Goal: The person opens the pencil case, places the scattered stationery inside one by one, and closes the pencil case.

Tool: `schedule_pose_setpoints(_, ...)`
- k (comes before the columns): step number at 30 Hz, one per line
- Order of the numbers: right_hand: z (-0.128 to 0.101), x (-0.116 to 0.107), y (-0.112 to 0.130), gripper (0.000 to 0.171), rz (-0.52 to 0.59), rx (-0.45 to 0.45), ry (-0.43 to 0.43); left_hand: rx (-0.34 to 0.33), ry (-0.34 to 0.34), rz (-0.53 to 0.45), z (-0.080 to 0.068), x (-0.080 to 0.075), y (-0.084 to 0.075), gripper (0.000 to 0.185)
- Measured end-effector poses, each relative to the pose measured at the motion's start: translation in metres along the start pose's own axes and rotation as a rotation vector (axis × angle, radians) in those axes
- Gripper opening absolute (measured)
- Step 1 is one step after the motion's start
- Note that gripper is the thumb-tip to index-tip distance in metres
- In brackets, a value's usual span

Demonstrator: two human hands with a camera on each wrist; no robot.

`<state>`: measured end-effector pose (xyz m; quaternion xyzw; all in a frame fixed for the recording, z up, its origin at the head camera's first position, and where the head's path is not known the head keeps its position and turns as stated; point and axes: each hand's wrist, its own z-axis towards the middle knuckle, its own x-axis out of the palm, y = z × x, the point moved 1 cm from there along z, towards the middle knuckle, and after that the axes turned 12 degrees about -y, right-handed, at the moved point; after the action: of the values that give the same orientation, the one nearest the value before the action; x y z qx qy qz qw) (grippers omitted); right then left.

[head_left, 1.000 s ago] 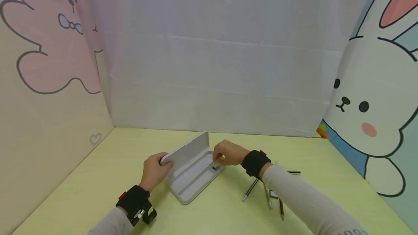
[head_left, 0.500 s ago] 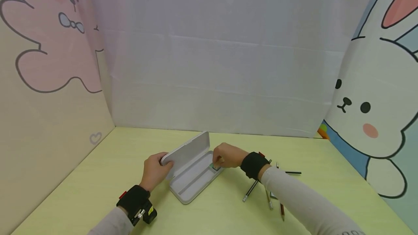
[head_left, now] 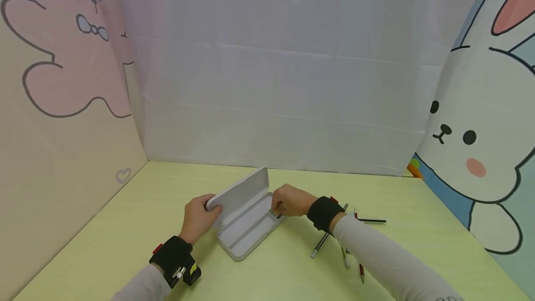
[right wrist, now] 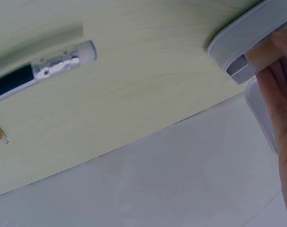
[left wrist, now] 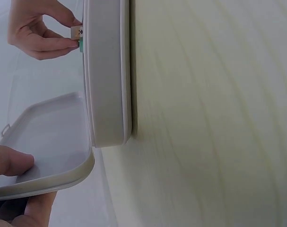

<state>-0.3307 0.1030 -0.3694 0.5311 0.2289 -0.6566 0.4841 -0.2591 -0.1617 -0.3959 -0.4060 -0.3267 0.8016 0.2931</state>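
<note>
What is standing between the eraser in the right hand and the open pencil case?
Nothing visible. The right hand pinches the eraser right at the end compartment of the pencil case; the lid, held back by the left hand, leaves it open.

The right hand (head_left: pixel 292 202) sinks lower into the far-end compartment of the pencil case (head_left: pixel 246 233), and the small green-edged eraser (left wrist: pixel 77 37) in its pinch, plain to see a second ago above the case's rim, now sits mostly hidden behind the fingers, down inside that compartment.
</note>
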Motion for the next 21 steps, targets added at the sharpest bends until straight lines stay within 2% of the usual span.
schedule_pose_setpoints(21, -0.0027, 0.0020, -0.0002, 0.013, -0.003, 0.026, -0.026, -0.007, 0.004, 0.011, -0.0006, -0.0014, -0.0023, 0.020)
